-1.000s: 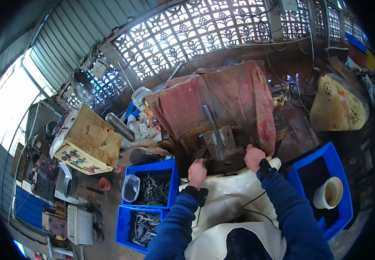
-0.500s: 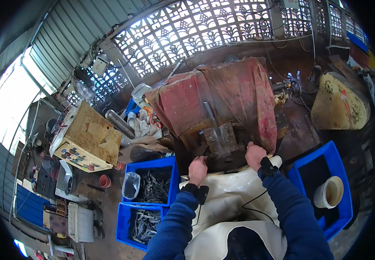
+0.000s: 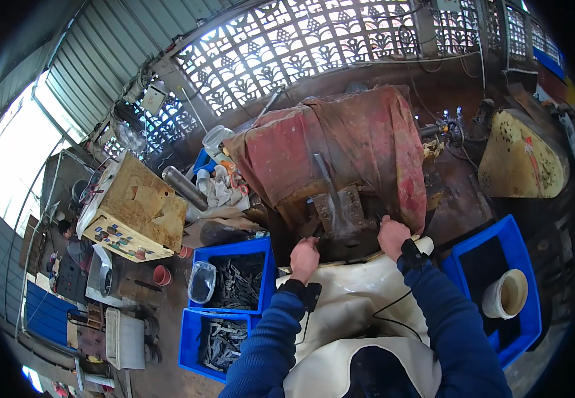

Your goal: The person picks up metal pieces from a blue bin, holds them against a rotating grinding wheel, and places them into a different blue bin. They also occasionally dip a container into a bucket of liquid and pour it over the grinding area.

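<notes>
Head view looks down on my 2 hands, set apart at the front edge of a rusty machine (image 3: pixel 340 212) draped with a red cloth (image 3: pixel 340 142). My left hand (image 3: pixel 304 257) rests curled on the near edge of the machine's dark bed, knuckles up; whether it grips anything under the fingers I cannot tell. My right hand (image 3: pixel 393 236) sits further forward, fingers bent down against the metal just beside the hanging edge of the cloth; what it closes on is hidden too. Between the hands stands a grey metal block (image 3: pixel 338 211) with an upright lever. Both sleeves are dark blue, and a cream apron (image 3: pixel 354 312) covers my lap below.

To my left, 2 blue crates hold dark metal parts: the nearer-to-machine blue crate (image 3: pixel 233 251) and the lower blue crate (image 3: pixel 191 345). A clear plastic bag (image 3: pixel 201 282) lies at the first crate's left wall. To my right, another blue bin (image 3: pixel 519 245) holds a cream bucket (image 3: pixel 505 294). Farther left stands a worn yellow box (image 3: pixel 135 209) with coloured buttons on its side.
</notes>
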Demonstrator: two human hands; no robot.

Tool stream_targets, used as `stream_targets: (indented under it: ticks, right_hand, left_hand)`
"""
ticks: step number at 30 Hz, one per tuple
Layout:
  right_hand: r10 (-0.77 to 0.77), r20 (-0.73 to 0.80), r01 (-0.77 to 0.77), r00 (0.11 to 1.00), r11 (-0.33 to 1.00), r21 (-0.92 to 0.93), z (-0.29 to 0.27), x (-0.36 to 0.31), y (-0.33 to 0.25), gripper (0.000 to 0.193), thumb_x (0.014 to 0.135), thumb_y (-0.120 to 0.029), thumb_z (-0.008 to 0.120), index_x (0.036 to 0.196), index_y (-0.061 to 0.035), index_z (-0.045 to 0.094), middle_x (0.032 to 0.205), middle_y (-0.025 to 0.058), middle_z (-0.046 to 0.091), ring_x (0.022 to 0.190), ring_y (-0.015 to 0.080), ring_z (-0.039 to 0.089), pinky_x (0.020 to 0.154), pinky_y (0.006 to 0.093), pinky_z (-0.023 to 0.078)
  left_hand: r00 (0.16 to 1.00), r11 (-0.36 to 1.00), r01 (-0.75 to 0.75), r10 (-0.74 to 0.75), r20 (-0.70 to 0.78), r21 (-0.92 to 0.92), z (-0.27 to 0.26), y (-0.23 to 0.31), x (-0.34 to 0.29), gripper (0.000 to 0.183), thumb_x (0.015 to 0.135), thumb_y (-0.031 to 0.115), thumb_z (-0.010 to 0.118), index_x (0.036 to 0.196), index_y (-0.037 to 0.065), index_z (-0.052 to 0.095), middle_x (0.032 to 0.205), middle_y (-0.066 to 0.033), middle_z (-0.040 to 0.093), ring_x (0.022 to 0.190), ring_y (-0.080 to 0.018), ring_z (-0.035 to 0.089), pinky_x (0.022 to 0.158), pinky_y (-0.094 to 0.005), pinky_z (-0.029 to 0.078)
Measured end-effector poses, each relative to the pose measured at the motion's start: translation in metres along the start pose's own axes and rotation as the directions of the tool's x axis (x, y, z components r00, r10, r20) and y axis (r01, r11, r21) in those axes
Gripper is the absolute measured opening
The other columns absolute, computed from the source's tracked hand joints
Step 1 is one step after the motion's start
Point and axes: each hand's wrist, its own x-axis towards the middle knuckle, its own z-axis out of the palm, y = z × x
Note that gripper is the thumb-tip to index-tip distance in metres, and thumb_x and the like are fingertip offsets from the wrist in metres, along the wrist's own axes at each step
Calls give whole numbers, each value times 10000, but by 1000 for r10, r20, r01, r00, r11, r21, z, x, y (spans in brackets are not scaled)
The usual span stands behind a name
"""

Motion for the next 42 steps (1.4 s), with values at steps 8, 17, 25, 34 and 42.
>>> stream_targets:
  ticks: [8,17,25,34,42]
  right_hand:
    - [-27,-14,27,1000,1000,10,-2,-2,1,163,910,-154,474,946,-16,553,797,200,677,749,382,674,653,489,539]
    - [-43,-45,44,998,999,10,-5,-3,-2,151,869,-128,475,945,-24,553,798,179,687,747,358,686,655,462,553]
    - [-29,-58,33,998,997,71,8,1,6,188,943,-206,470,918,-37,548,788,204,671,748,396,662,653,514,523]
    - [51,-197,5,979,963,271,-13,56,-20,249,936,-275,493,939,-42,581,869,222,652,849,438,618,730,546,479]
    - [-54,-395,245,917,858,451,-65,139,-125,395,883,-430,599,966,-45,620,878,218,656,875,427,618,730,491,485]
  left_hand:
    - [1000,1000,-24,24,-10,0,1,-1,0,213,886,149,511,977,146,704,1001,-121,663,930,-336,639,799,-433,530]
    - [1000,1000,-3,3,-7,-8,-1,0,0,218,892,151,505,979,152,705,1009,-119,663,936,-333,638,804,-431,529]
    - [1000,1000,18,-18,11,-2,0,1,0,221,891,148,504,981,150,706,1017,-121,663,939,-331,638,810,-426,530]
    - [999,1000,26,-26,43,11,-4,5,2,219,874,152,520,992,157,704,996,-122,662,929,-330,641,803,-428,530]
    - [999,1000,-5,4,52,25,0,1,1,188,857,120,527,951,124,690,962,-141,657,915,-335,641,792,-432,531]
